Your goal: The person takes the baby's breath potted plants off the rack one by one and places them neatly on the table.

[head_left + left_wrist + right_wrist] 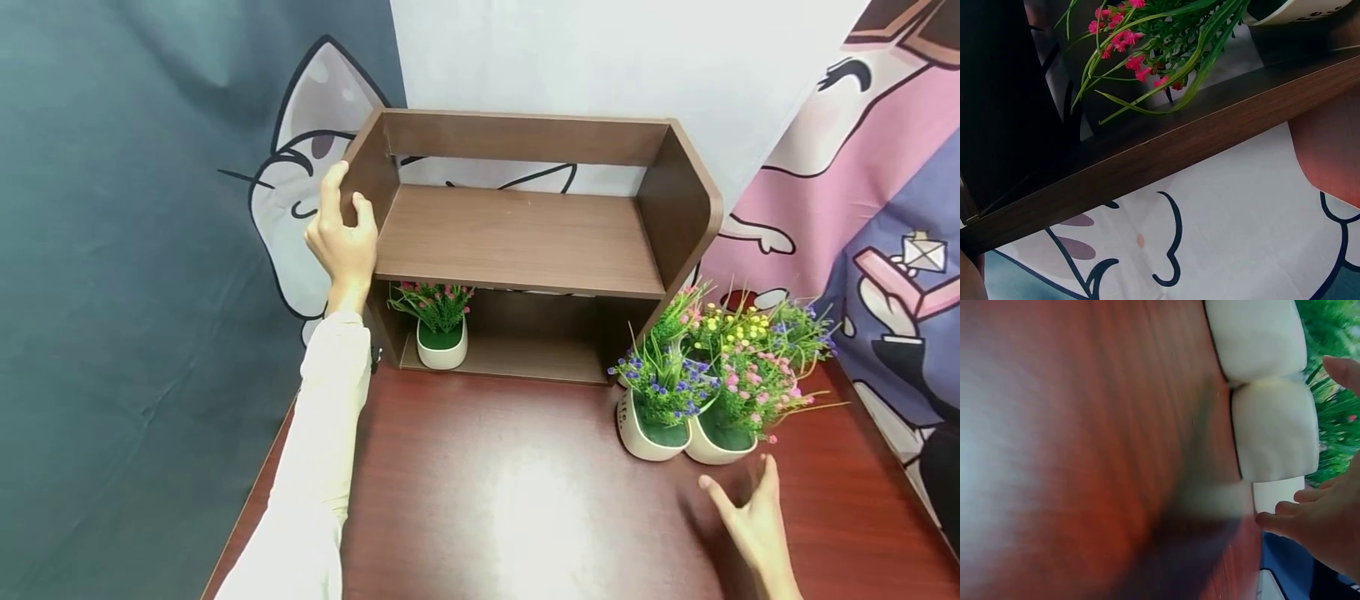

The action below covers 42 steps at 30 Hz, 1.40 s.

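Note:
My left hand (345, 242) is raised at the left side panel of a brown two-tier shelf (517, 237), thumb and a finger spread apart. Whether it touches the panel I cannot tell. A sliver of that hand (969, 278) shows in the left wrist view. On the lower tier, at the left, stands a white pot with pink flowers (442, 346). My right hand (757, 525) hovers in front of the potted plants at the right, thumb and fingers apart, holding nothing. Closest to it are a pink-flowered pot (720, 442) and a blue-flowered pot (652, 437).
Behind those two pots are more artificial plants, with yellow flowers (727, 329) and blue flowers (802, 329). The shelf stands on a glossy red-brown table (442, 467). Cartoon-printed cloth (817, 150) hangs behind and at both sides.

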### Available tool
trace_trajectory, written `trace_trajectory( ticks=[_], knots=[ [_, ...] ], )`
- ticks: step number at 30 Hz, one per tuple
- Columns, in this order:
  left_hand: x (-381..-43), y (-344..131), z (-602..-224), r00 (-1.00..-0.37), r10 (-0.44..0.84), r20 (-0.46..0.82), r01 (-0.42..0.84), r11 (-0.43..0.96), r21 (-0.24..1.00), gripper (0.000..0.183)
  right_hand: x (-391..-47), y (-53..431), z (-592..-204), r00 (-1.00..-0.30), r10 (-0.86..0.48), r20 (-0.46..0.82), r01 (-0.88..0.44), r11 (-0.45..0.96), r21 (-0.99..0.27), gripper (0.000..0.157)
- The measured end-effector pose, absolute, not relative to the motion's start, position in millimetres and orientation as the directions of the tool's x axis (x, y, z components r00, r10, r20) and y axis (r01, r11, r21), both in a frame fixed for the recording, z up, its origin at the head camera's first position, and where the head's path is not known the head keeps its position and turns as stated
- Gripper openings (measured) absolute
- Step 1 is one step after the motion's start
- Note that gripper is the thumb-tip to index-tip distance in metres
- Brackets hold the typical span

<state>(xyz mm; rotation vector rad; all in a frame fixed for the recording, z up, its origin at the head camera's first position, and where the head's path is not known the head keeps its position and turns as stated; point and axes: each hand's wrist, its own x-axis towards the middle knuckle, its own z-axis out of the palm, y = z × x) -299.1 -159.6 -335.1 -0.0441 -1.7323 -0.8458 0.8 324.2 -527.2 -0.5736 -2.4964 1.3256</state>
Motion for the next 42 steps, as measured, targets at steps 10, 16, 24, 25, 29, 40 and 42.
trace_trajectory(
  ticks=[10,16,24,25,29,40,42],
  knots=[
    [-300,-159,-334,-0.343,-0.379,0.86,0.449,0.738,0.504,0.033,33,261,-513,-0.901,0.432,0.038,0.26,0.609,-0.749,0.097],
    [-299,-160,-335,-0.335,-0.376,0.864,0.454,0.739,0.498,0.033,19,212,-517,-0.965,0.25,0.074,0.122,0.685,-0.718,0.097],
    [-298,-160,-336,-0.349,-0.364,0.863,0.452,0.742,0.495,0.033,-24,140,-526,-1.0,0.024,0.004,0.013,0.66,-0.751,0.097],
    [-298,-160,-335,-0.35,-0.363,0.864,0.451,0.742,0.495,0.034,-30,132,-526,-1.0,0.005,0.006,-0.002,0.65,-0.76,0.097],
    [-297,-162,-335,-0.353,-0.358,0.865,0.447,0.748,0.491,0.034,-52,99,-528,-0.998,-0.055,0.026,-0.054,0.616,-0.786,0.098],
    [-297,-163,-334,-0.337,-0.392,0.856,0.444,0.736,0.511,0.033,-124,22,-530,-0.997,-0.062,0.051,-0.077,0.572,-0.817,0.102],
    [-298,-158,-335,-0.336,-0.391,0.856,0.451,0.731,0.511,0.032,-138,19,-528,-0.999,-0.025,0.041,-0.048,0.575,-0.816,0.103]
  ],
)
